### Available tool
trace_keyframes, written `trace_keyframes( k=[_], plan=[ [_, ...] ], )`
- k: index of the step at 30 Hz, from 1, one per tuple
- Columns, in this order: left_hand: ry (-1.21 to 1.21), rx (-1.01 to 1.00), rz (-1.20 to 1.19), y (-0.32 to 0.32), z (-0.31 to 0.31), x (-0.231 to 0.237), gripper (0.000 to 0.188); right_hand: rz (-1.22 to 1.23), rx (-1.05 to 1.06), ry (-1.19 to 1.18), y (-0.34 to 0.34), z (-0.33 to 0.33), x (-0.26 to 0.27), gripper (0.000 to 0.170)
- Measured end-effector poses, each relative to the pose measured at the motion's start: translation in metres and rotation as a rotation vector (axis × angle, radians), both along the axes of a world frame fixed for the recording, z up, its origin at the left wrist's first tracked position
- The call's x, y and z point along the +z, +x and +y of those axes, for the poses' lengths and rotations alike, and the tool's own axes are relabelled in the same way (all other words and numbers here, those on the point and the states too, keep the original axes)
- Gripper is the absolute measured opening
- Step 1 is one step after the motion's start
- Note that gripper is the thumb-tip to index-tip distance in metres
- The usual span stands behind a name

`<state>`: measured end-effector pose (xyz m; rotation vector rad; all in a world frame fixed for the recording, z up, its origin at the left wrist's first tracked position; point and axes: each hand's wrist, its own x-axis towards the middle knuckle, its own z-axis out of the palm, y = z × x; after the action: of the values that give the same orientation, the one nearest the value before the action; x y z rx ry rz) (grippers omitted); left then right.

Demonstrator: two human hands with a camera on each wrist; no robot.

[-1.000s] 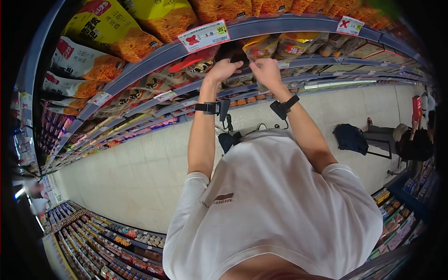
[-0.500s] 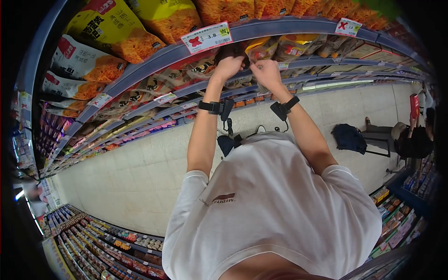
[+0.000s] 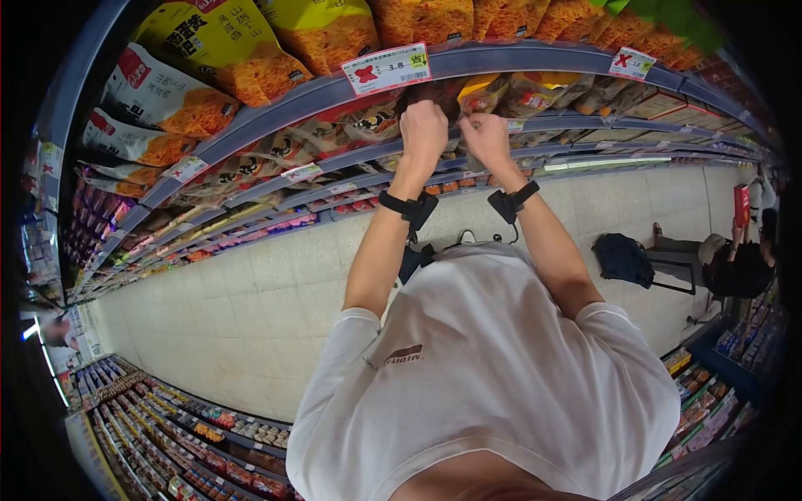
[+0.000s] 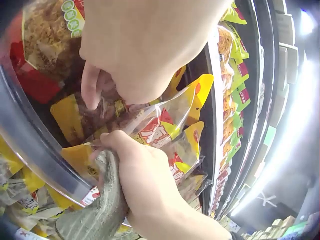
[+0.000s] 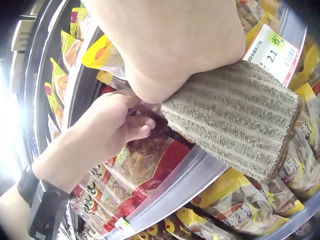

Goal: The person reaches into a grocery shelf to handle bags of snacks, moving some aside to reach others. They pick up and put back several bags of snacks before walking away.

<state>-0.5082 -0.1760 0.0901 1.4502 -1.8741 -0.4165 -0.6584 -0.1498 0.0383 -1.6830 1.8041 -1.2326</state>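
My left hand [image 3: 424, 129] reaches in among the bagged snacks below the upper shelf edge. In the left wrist view, its fingers curl at a dark brown snack bag [image 4: 101, 102] with a yellow corner; part of the grip is hidden. Close beside it, my right hand [image 3: 486, 138] grips a ribbed grey-green cloth [image 5: 235, 117] that hangs down over the shelf front. The right fingertips [image 4: 112, 137] are right at the yellow edge of a clear snack bag [image 4: 155, 130] standing on that shelf.
Yellow and orange noodle-like snack bags [image 3: 242, 54] fill the shelf above, behind a price tag [image 3: 388, 70]. Red-trimmed bags [image 5: 145, 167] stand beside my left hand. A curved shelf edge [image 5: 200, 167] runs below the hands. Another person [image 3: 739, 267] and a dark bag [image 3: 622, 257] are at the right.
My left hand has shifted right and turned its back upward, ending closer to the right hand. The dark brown bag it reached over is now mostly covered. The right hand stays at the bags.
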Motion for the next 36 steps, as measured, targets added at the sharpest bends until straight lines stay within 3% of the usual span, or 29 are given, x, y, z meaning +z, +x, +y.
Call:
trace_keyframes(
  k=[2, 4, 10, 15, 21, 29, 36],
  plan=[
    [0.042, 0.066, -0.041, -0.001, 0.005, 0.003, 0.014, -0.037, -0.014, 0.012, -0.001, -0.004, 0.004, 0.033],
    [-0.11, 0.147, -0.079, 0.0, 0.011, -0.001, 0.017, -0.07, -0.028, 0.027, -0.003, -0.007, 0.007, 0.034],
    [-0.117, 0.186, 0.078, 0.011, 0.034, 0.002, 0.02, -0.021, 0.015, 0.087, 0.001, -0.01, 0.01, 0.035],
    [-0.206, 0.216, 0.054, 0.023, 0.028, -0.004, 0.019, -0.007, 0.018, 0.075, 0.011, -0.016, 0.0, 0.034],
    [-0.024, 0.248, -0.047, 0.023, 0.028, -0.005, 0.02, 0.025, -0.06, 0.037, 0.034, -0.014, 0.002, 0.034],
    [-0.054, 0.274, -0.056, 0.021, 0.027, -0.031, 0.018, 0.136, 0.002, -0.005, 0.035, -0.01, 0.009, 0.032],
    [-0.117, 0.337, -0.151, 0.028, 0.035, -0.018, 0.017, 0.135, 0.026, 0.022, 0.046, -0.008, 0.01, 0.034]
  ],
)
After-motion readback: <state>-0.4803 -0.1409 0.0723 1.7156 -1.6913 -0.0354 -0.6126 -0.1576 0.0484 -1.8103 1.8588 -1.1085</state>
